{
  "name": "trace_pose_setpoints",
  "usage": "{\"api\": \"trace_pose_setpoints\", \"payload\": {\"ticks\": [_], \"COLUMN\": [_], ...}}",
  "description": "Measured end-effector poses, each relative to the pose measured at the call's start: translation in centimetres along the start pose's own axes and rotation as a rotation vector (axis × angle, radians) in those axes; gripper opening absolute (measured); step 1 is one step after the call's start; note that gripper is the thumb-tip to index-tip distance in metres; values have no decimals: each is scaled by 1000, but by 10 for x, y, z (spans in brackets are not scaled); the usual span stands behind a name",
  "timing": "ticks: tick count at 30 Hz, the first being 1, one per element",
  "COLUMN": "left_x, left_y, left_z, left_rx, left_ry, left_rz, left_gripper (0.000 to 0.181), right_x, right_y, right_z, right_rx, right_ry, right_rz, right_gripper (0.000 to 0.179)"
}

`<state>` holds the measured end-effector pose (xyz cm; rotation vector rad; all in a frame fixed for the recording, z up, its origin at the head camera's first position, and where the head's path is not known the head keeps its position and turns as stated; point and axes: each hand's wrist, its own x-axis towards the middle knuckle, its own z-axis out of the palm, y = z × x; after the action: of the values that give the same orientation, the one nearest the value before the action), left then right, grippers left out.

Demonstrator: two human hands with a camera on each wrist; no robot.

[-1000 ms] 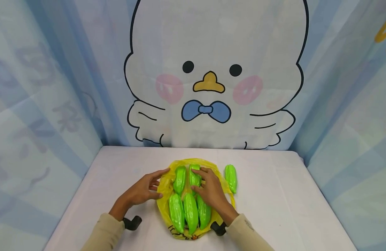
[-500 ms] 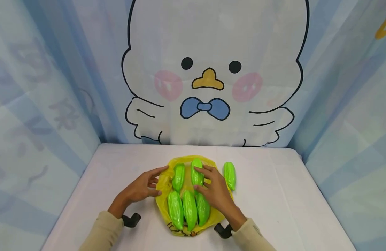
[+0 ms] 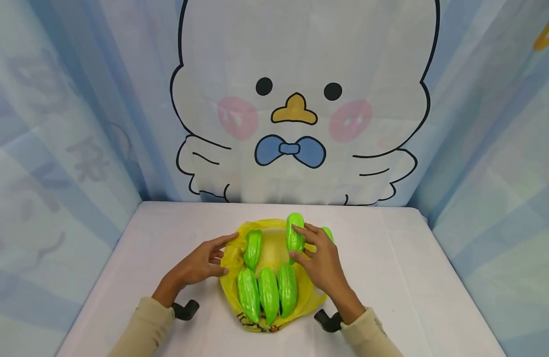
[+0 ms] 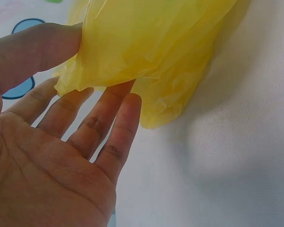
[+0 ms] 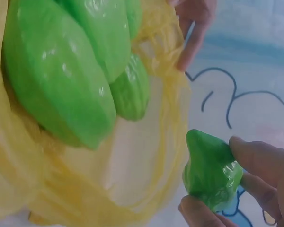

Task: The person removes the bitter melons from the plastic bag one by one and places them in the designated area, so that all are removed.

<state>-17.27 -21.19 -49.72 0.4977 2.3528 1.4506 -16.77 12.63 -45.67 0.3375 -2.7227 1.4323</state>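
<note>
A yellow plastic bag lies spread on the table, its mouth wide. On it are several shiny green ribbed toy vegetables, long and tapered. My right hand pinches another green toy vegetable between thumb and fingers at the bag's far right rim. In the right wrist view this held vegetable is seen end-on, beside the bag's edge. My left hand is at the bag's left edge, thumb and fingers spread apart. The left wrist view shows its fairly straight fingers touching the yellow plastic.
One more green toy vegetable lies right of the bag, mostly hidden behind my right hand. The white table ends at a curtain printed with a cartoon bird. More curtains hang on both sides. Black wrist mounts sit at my cuffs.
My right hand has lifted a green toy vegetable from the far row and carried it right and away from me. The left hand stays at the bag's left edge.
</note>
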Motion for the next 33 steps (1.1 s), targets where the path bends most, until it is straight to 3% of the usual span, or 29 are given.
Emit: {"api": "trace_pose_setpoints", "payload": {"ticks": [9, 19, 33], "left_x": [3, 1, 1], "left_y": [2, 0, 2], "left_z": [-1, 1, 1], "left_rx": [-2, -30, -36], "left_ry": [8, -3, -16], "left_rz": [-29, -28, -29], "left_gripper": [88, 89, 89], "right_x": [9, 8, 3], "right_y": [20, 39, 76], "right_z": [-28, -48, -62], "right_rx": [-27, -44, -110], "right_ry": [100, 158, 148], "right_rz": [60, 124, 221], "right_gripper": [65, 66, 66]}}
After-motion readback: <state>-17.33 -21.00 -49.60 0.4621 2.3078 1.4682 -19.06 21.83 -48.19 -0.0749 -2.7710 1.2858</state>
